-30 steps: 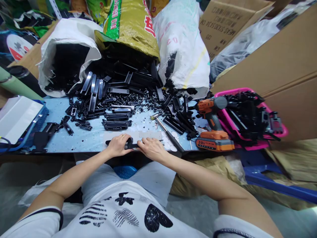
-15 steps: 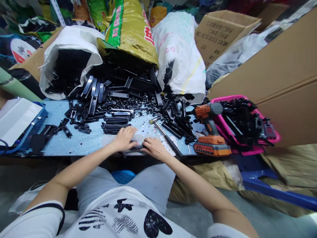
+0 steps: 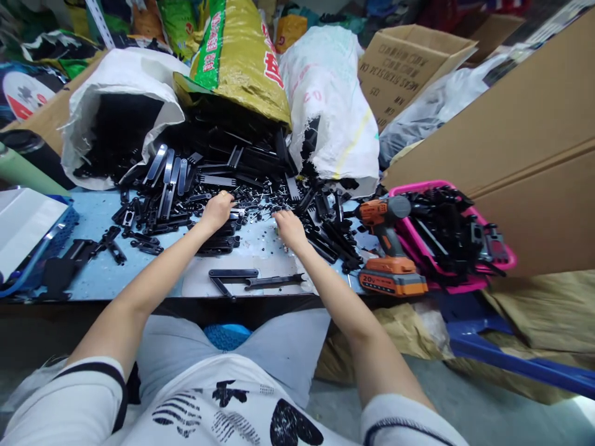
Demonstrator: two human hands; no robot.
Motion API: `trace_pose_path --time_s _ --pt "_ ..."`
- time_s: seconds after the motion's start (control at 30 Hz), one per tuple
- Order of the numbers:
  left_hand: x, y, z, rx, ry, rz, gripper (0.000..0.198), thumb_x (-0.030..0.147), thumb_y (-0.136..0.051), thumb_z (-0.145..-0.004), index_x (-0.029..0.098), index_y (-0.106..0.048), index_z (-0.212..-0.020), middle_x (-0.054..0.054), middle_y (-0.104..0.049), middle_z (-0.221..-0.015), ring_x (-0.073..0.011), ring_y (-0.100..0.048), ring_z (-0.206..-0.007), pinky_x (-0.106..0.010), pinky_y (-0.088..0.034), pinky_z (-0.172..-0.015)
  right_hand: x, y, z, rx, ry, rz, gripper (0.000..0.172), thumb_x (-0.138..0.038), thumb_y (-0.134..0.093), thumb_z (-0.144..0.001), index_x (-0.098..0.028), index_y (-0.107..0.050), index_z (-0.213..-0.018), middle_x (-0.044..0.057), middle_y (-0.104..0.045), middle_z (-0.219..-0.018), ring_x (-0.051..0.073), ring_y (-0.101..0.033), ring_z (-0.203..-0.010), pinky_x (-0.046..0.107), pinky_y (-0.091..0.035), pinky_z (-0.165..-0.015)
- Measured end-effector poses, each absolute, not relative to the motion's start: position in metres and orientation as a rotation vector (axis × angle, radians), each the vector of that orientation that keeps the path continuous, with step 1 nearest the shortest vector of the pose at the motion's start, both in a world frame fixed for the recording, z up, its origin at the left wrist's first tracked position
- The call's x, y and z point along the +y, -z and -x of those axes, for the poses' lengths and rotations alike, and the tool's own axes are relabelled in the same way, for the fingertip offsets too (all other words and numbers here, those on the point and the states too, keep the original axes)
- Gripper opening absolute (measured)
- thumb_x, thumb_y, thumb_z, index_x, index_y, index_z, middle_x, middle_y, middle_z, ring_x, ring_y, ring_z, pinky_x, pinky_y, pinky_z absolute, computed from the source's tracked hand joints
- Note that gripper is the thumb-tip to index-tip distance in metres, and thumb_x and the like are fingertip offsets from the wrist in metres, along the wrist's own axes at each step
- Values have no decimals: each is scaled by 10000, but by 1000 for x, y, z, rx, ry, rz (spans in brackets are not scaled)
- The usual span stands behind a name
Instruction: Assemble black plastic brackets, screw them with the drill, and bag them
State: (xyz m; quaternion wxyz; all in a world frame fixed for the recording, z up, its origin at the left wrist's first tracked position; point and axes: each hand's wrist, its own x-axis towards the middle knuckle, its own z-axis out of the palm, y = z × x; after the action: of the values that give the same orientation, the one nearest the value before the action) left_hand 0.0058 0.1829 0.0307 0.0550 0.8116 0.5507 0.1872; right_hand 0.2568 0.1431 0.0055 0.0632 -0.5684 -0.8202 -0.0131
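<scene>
My left hand [image 3: 217,209] reaches into the heap of black parts and small screws, its fingers bent together at the pile's edge. To its right, my right hand [image 3: 289,228] has its fingertips down by the scattered screws [image 3: 263,198]; what either hand pinches, if anything, is too small to tell. Nearer the front edge, a jointed black bar assembly [image 3: 233,273] and a forked black bar [image 3: 276,280] lie on a pale sheet [image 3: 195,280], touched by neither hand. The hammer is mostly hidden by my right hand and forearm.
An orange cordless drill [image 3: 385,248] stands at the right, beside a pink basket [image 3: 504,265] full of black parts. White sacks [image 3: 337,105] and a yellow sack [image 3: 246,62] line the back. A blue basket [image 3: 65,229] sits at the left.
Both hands have moved away from the front edge to the screw pile, and the black bars that were under them now lie uncovered on the sheet. The view has shifted slightly.
</scene>
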Motion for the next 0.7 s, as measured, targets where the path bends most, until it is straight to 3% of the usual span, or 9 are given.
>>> trace_pose_path --time_s 0.2,0.4,0.7 --pt "73 -42 48 1427 -747 -2417 206 240 -422 -914 157 -610 -899 -59 -587 -859 -162 -564 -798 -281 -458 -760 193 3 -252 -2765 121 1589 269 -104 -343 -914 -105 -605 -972 157 -595 -997 238 -462 -975 348 -312 -812" --pt "22 -31 69 1376 -402 -2448 250 214 -381 -924 154 -619 -877 -68 -571 -881 -147 -574 -748 -265 -456 -709 167 -2 -260 -2532 -38 1633 231 -190 -404 -910 -134 -571 -1059 121 -545 -1051 182 -533 -783 291 -369 -702" --pt "15 -59 47 1444 106 -2552 278 -1 -355 -809 131 -595 -855 -97 -557 -973 -149 -567 -688 -273 -455 -664 108 -25 -239 -2346 -367 1255 176 -228 -474 -891 -175 -618 -978 86 -614 -976 195 -573 -896 312 -453 -795"
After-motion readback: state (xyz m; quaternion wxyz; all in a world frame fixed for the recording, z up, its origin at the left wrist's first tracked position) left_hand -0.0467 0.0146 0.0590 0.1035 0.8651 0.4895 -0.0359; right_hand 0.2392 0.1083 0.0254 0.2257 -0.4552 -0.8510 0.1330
